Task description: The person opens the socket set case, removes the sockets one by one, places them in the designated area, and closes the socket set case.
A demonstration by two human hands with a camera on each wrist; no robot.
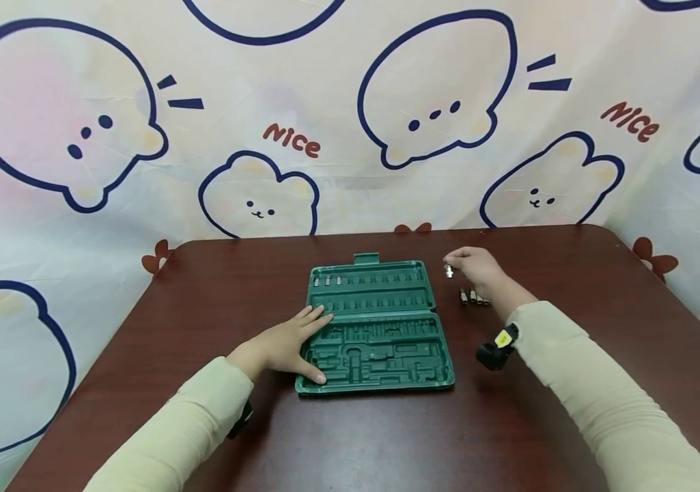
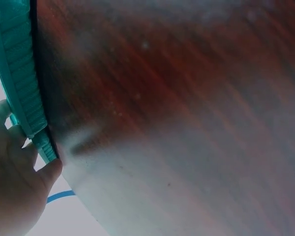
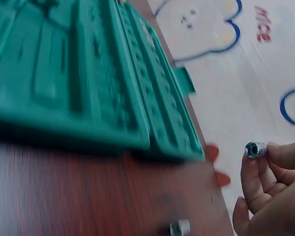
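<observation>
An open green case (image 1: 380, 352) lies on the table, with several small metal sockets (image 1: 328, 280) in the upper left slots of its far half. My left hand (image 1: 282, 345) rests with spread fingers on the case's left edge; the left wrist view shows the same hand (image 2: 19, 182) against the green rim. To the right of the case, my right hand (image 1: 479, 268) pinches a silver socket (image 1: 449, 270) between thumb and fingers. In the right wrist view the socket (image 3: 254, 149) is at the fingertips of that hand (image 3: 278, 184), its hollow end showing.
Several more metal sockets (image 1: 472, 296) stand on the brown table (image 1: 386, 444) just below my right hand, right of the case. One socket (image 3: 180, 227) shows at the bottom of the right wrist view. A patterned cloth (image 1: 337, 191) hangs behind the table's far edge.
</observation>
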